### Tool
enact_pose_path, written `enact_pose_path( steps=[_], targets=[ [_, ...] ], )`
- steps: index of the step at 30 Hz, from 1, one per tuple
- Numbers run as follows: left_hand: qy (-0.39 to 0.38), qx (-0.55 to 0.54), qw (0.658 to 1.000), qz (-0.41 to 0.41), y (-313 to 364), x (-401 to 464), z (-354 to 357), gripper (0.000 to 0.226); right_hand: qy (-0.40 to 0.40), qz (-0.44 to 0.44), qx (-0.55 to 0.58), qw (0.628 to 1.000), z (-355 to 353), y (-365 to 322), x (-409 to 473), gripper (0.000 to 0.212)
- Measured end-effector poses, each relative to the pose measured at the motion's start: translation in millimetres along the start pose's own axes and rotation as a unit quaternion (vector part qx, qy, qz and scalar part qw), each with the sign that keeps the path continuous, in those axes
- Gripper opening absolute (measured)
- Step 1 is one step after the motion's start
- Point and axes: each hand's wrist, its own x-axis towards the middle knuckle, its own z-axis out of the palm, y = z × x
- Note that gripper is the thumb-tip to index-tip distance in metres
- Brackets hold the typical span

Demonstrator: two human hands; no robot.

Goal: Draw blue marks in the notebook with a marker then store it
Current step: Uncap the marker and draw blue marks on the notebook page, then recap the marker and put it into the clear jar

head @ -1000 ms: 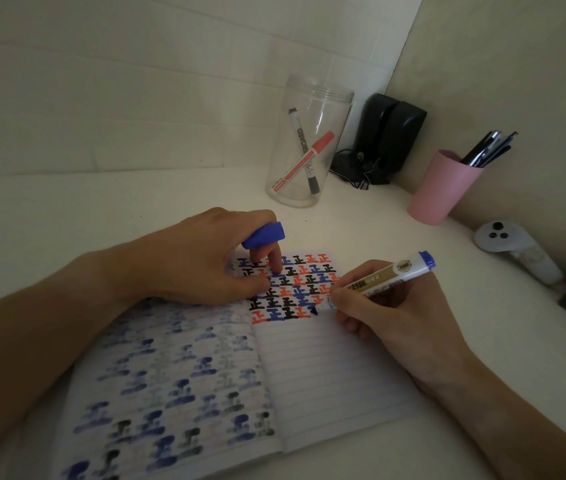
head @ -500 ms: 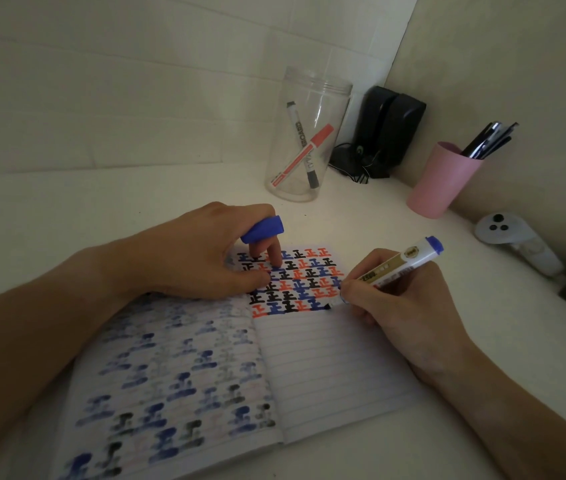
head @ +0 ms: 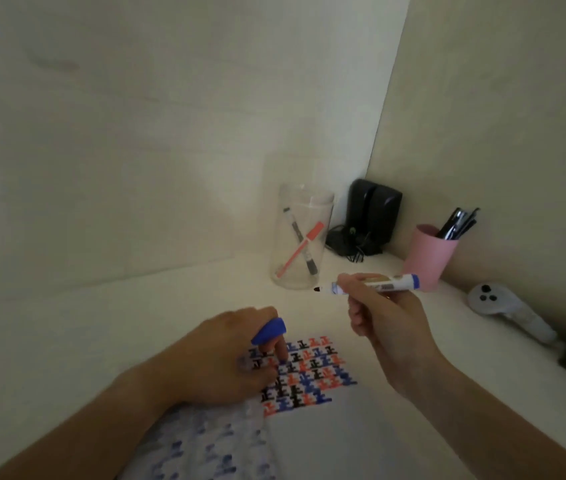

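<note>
Right hand (head: 383,323) fingers clamped on cylindrical marker (head: 375,285), tip bare. Left hand (head: 219,362) pinches smooth blue cap (head: 269,330), pressing the patterned notebook (head: 309,424).

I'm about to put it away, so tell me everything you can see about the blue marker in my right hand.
The blue marker has a white barrel with a tan label, a blue rear end and a blue collar behind its dark, bare tip. It is uncapped; the blue cap sits in the left hand on the notebook. The right hand pinches it mid-barrel, roughly level, tip pointing left toward the clear jar, lifted off the page.
</note>
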Motion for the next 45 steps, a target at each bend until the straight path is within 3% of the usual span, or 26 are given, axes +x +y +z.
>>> enact_pose_path(
  steps=[3, 5, 10, 12, 13, 15, 22, 30, 35, 38, 45],
  targets=[
    [-0.015, -0.005, 1.0, -0.001, 11, -4, -5, 0.018, 0.033, 0.021, 0.049, 0.998, 6, 12, 8, 0.011],
    [-0.012, -0.068, 0.996, -0.048, 12, -5, -5, 0.032, 0.039, 0.038, 0.086, 0.995, 5, 23, 7, 0.011],
    [-0.052, -0.02, 0.997, -0.047, -122, -11, 48, 0.034, 0.0, 0.022, 0.077, 0.997, -5, 35, 12, 0.017],
    [-0.037, -0.056, 0.996, -0.056, -74, -10, 38, 0.044, -0.012, 0.017, 0.065, 0.998, -5, 37, 12, 0.018],
    [0.001, -0.055, 0.994, -0.099, -36, -3, 20, 0.045, -0.015, 0.016, 0.061, 0.998, -4, 38, 12, 0.017],
    [0.027, -0.04, 0.996, -0.071, 4, -3, 8, 0.04, -0.012, 0.019, 0.07, 0.997, -4, 38, 13, 0.015],
    [0.148, 0.013, 0.987, -0.059, -1, 3, 8, 0.023, -0.03, 0.015, 0.1, 0.994, -11, 34, 12, 0.012],
    [0.13, 0.035, 0.989, -0.058, -2, 5, 10, 0.025, -0.092, -0.002, 0.094, 0.991, -4, 29, 1, 0.016],
    [0.136, 0.053, 0.989, -0.022, -4, 5, 10, 0.041, -0.142, -0.021, 0.053, 0.988, -2, 31, -3, 0.016],
    [0.147, 0.048, 0.988, -0.008, -4, 4, 8, 0.036, -0.152, -0.022, 0.052, 0.987, -2, 28, -5, 0.027],
    [0.157, 0.025, 0.987, 0.011, 6, 1, 5, 0.033, -0.161, -0.018, 0.044, 0.986, -3, 26, -10, 0.027]
  ],
)
